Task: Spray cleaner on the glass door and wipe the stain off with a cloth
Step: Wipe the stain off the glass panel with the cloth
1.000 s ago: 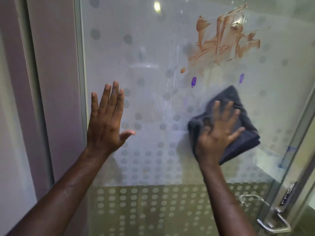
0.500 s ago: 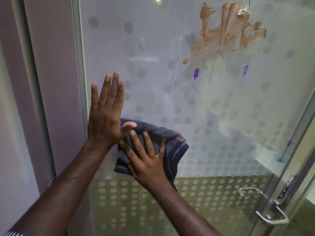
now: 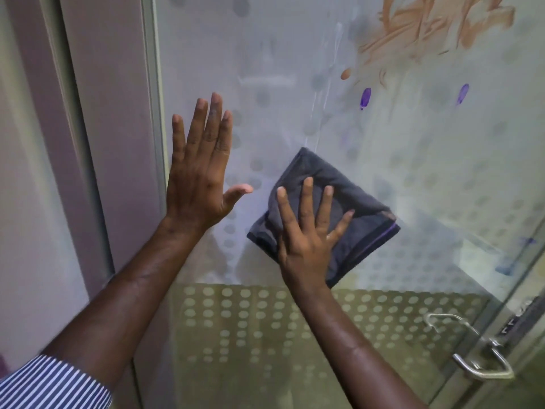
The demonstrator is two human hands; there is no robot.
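Observation:
A frosted, dotted glass door [image 3: 295, 84] fills the view. A brown smeared stain [image 3: 436, 28] sits at its upper right, with two small purple marks [image 3: 365, 97] just below it. My right hand [image 3: 309, 228] presses a folded dark grey cloth [image 3: 362, 219] flat against the glass, well below and left of the stain. My left hand [image 3: 200, 169] lies flat on the glass near the door's left edge, fingers spread, holding nothing. Thin streaks of liquid [image 3: 324, 93] run down the glass above the cloth. No spray bottle is in view.
A metal door handle [image 3: 480, 361] sits at the lower right beside the door's slanted right frame. A pale wall and a vertical frame post [image 3: 76, 143] stand to the left of the glass.
My right hand swept the cloth left across the glass to beside my left hand, then back right and slightly up to the middle. My left hand stayed put.

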